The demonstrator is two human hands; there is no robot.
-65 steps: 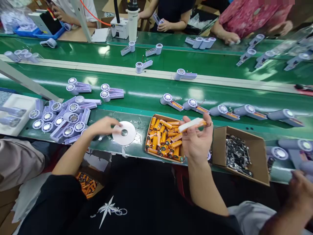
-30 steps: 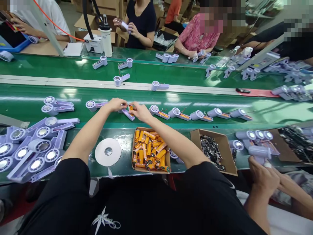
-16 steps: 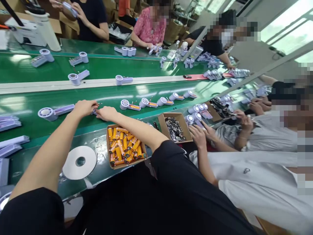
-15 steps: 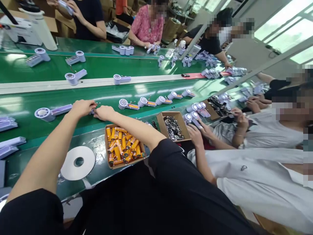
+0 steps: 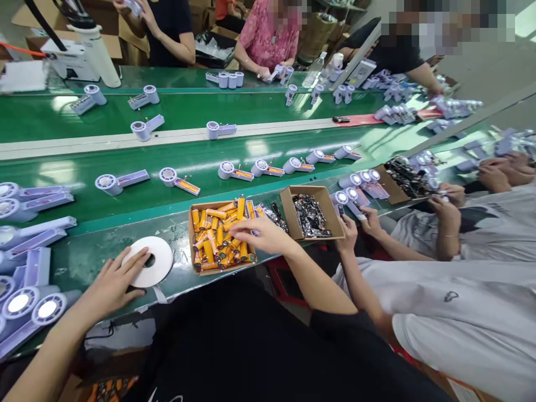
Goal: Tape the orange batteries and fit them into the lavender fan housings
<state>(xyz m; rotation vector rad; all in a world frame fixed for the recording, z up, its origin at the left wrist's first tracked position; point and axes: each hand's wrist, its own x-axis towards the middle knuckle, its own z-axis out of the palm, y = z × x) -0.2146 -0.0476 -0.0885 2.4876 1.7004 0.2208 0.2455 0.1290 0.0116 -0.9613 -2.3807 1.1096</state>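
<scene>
My left hand [image 5: 115,279] lies open, fingers spread, over the edge of a flat white roll [image 5: 161,257] on the near bench. Above the right side of a cardboard box [image 5: 226,272] my right hand [image 5: 262,233] is stretched out, palm down, fingertips over orange cylindrical batteries [image 5: 213,237]. No object shows in its fingers. Beyond the box, a lilac handheld fan body [image 5: 168,177] with an orange battery in its handle lies on the green belt. Left of it is another fan body [image 5: 109,183] whose handle shows no battery.
Several fan bodies [image 5: 19,304] are heaped at the left edge. More fans with batteries [image 5: 260,167] line the belt to the right. A box of black circuit boards [image 5: 310,215] stands right of the batteries, close to a co-worker's hands [image 5: 347,234]. Other people sit across the belt.
Both hands have left the fan body on the belt, where a battery now shows in the handle. The left came down onto the white roll, the right to the battery box. The view shifted.
</scene>
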